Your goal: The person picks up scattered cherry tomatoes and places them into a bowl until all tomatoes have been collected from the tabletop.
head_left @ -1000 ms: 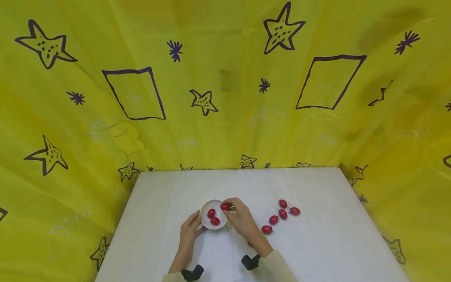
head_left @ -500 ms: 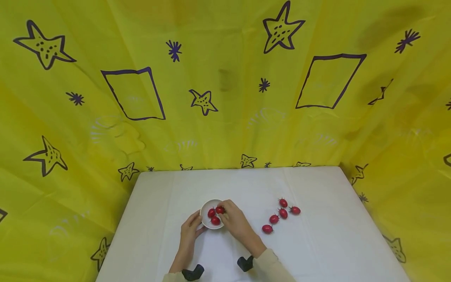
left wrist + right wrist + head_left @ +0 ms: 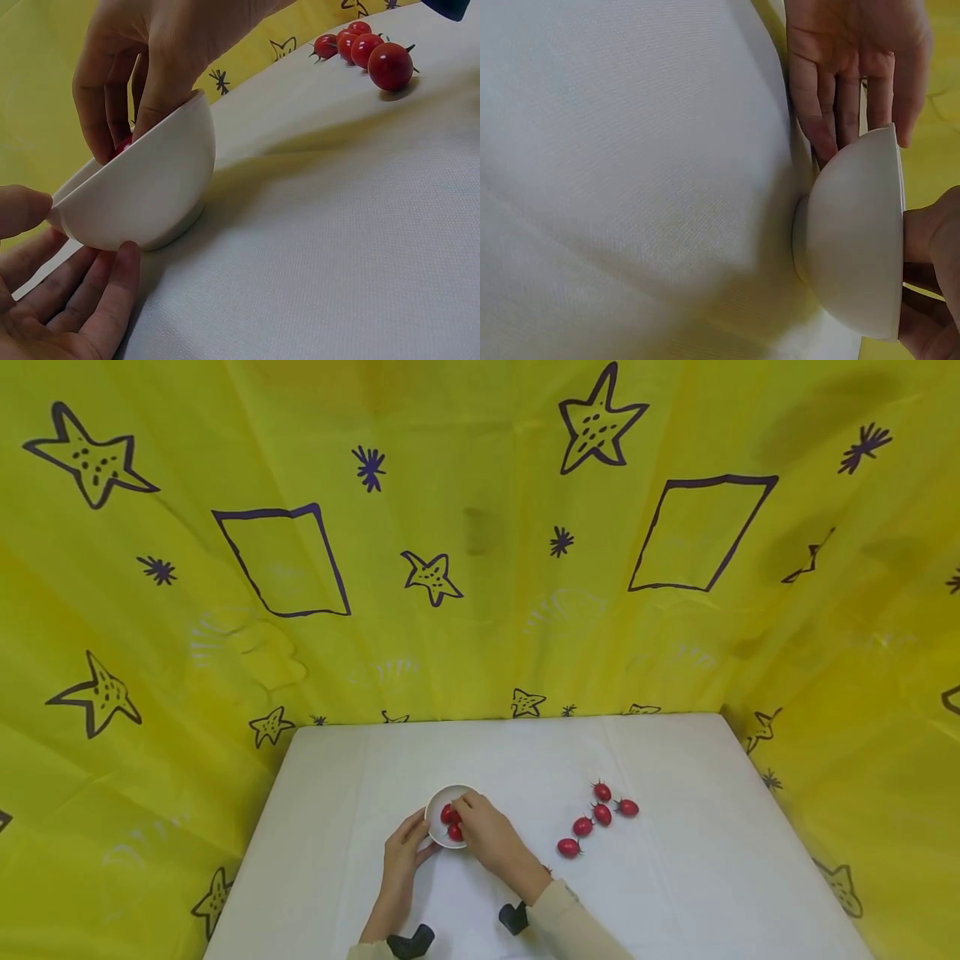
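A small white bowl [image 3: 441, 799] stands on the white-covered table. My left hand [image 3: 405, 852] holds its left side, thumb at the rim and fingers spread against the outside near the base, as the left wrist view shows. From the right, my right hand [image 3: 491, 839] reaches over the rim with its fingers down inside the bowl. Between those fingers a red cherry tomato [image 3: 122, 145] shows in the left wrist view. Two other cherry tomatoes [image 3: 454, 832] are partly visible in the bowl beside the fingertips. In the right wrist view the bowl's wall [image 3: 859, 240] hides its contents.
Several cherry tomatoes [image 3: 582, 827] lie loosely grouped on the table to the right of the right hand. A yellow curtain [image 3: 480, 635] with drawn stars surrounds the table [image 3: 675, 877] at the back and sides. Black pieces [image 3: 410, 942] sit at both wrists.
My right hand has moved left and down into the bowl, carrying a cherry tomato in from over the right rim. The left hand and the bowl have stayed in place.
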`<action>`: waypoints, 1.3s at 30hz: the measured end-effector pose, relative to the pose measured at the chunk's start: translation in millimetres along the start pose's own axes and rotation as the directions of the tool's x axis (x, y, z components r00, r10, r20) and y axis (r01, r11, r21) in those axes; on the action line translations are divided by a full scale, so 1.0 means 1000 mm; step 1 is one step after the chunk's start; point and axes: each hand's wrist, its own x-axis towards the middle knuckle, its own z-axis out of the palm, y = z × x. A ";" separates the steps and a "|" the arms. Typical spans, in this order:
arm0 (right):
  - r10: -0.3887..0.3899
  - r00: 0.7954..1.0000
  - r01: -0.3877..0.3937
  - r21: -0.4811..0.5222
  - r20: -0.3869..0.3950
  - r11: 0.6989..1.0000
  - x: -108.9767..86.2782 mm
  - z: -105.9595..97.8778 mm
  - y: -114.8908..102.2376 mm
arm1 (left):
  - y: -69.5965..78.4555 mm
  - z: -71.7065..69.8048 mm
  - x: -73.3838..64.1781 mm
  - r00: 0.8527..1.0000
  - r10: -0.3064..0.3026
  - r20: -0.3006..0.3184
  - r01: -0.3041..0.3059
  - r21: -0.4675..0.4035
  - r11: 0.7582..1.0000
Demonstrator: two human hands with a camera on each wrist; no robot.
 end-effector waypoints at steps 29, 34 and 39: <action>-0.018 0.992 0.039 -0.159 0.128 0.986 0.011 -0.006 -0.007 | -0.001 -0.002 -0.002 0.999 0.030 0.031 -0.029 -0.017 0.999; -0.015 0.990 0.037 -0.162 0.137 0.986 0.010 -0.007 -0.007 | -0.002 -0.002 -0.002 0.999 0.023 0.027 -0.023 -0.016 1.000; -0.019 0.992 0.037 -0.152 0.123 0.988 0.009 -0.012 -0.009 | -0.002 -0.002 -0.002 0.999 0.027 0.027 -0.027 -0.014 1.000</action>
